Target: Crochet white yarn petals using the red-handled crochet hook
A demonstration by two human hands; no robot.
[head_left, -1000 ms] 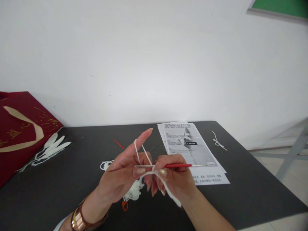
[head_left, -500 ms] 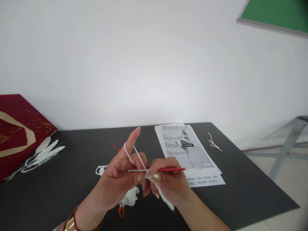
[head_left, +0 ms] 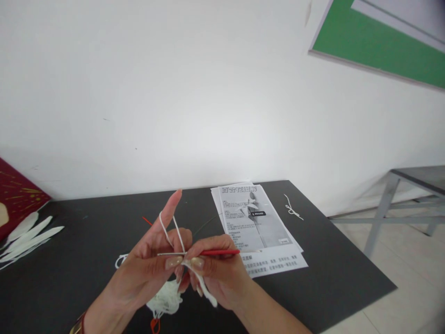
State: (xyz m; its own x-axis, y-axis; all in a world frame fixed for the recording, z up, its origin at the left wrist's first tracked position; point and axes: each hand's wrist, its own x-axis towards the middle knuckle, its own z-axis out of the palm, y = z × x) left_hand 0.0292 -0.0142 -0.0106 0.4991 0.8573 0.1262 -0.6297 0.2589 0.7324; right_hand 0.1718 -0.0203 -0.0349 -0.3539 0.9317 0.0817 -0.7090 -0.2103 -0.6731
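Observation:
My left hand (head_left: pixel 148 257) pinches a narrow white crochet piece (head_left: pixel 206 288) between thumb and fingers. Its raised index finger carries a loop of white yarn (head_left: pixel 179 234) that runs down to the work. In my right hand (head_left: pixel 222 269) is a crochet hook (head_left: pixel 220 252) with a red grip, lying level, its metal shaft pointing left through the stitches. The right thumb also presses on the crochet piece, which hangs down to the right. Below the hands lies a bundle of white yarn (head_left: pixel 166 299) with an orange stitch marker (head_left: pixel 155 325) by it.
Printed sheets (head_left: pixel 274 232) lie behind my right hand on the dark table (head_left: pixel 333 269). A knotted white yarn piece (head_left: pixel 292 208) is to their right. White petal-shaped pieces (head_left: pixel 29 239) rest at left beside a dark red bag (head_left: pixel 21 190). A wall stands behind.
The view has turned to the right, so everything sits further left in the picture. Both hands keep nearly the same pose, with the hook still at the stitches.

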